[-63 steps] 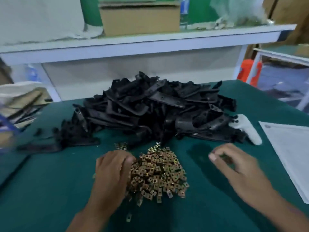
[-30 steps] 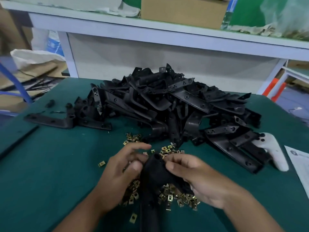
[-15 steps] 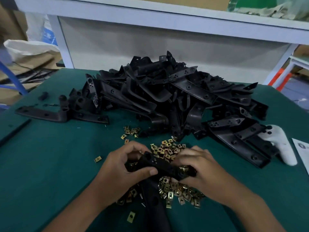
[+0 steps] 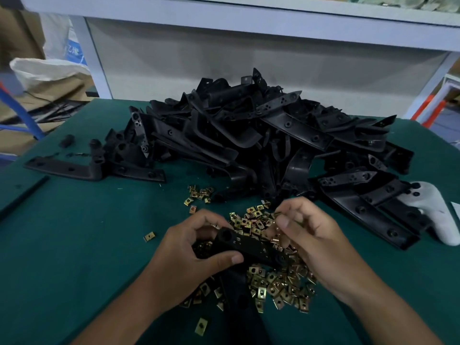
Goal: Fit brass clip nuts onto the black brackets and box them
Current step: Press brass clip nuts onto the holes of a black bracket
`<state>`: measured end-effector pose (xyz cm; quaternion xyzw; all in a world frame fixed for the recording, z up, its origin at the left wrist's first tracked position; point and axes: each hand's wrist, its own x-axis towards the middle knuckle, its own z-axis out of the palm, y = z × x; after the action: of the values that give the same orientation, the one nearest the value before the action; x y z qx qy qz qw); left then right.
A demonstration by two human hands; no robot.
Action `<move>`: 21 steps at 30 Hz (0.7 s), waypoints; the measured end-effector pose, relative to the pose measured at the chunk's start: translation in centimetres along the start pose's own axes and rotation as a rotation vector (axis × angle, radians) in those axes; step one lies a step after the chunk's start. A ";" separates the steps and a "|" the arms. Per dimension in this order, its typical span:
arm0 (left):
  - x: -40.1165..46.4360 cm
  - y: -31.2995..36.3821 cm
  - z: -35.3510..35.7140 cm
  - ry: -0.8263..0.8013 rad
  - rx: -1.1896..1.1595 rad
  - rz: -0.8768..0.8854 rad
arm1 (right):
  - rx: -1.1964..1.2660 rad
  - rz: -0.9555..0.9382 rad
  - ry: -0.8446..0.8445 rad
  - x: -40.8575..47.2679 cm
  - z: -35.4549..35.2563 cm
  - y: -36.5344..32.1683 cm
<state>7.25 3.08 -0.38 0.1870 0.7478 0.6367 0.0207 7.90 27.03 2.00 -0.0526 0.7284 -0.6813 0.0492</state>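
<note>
Fingers [image 4: 232, 258] of my left hand [image 4: 184, 265] grip a black bracket [image 4: 251, 249] over the brass nut pile [image 4: 278, 280].
Half a second ago my right hand [image 4: 316, 242] steadied that bracket; now it pinches at the nuts just right of it, so fitting comes next.

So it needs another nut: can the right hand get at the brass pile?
Probably yes: the right hand hovers directly over the brass pile, nothing between; its fingers may already pinch something.
</note>
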 end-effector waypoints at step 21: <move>-0.5 0.2 0.9 0.009 0.115 0.130 | 0.661 0.316 -0.082 0.3 0.0 -0.7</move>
<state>8.05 3.78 -0.48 0.2331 0.7695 0.5936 -0.0349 7.62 26.96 2.65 0.0522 0.4654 -0.8612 0.1973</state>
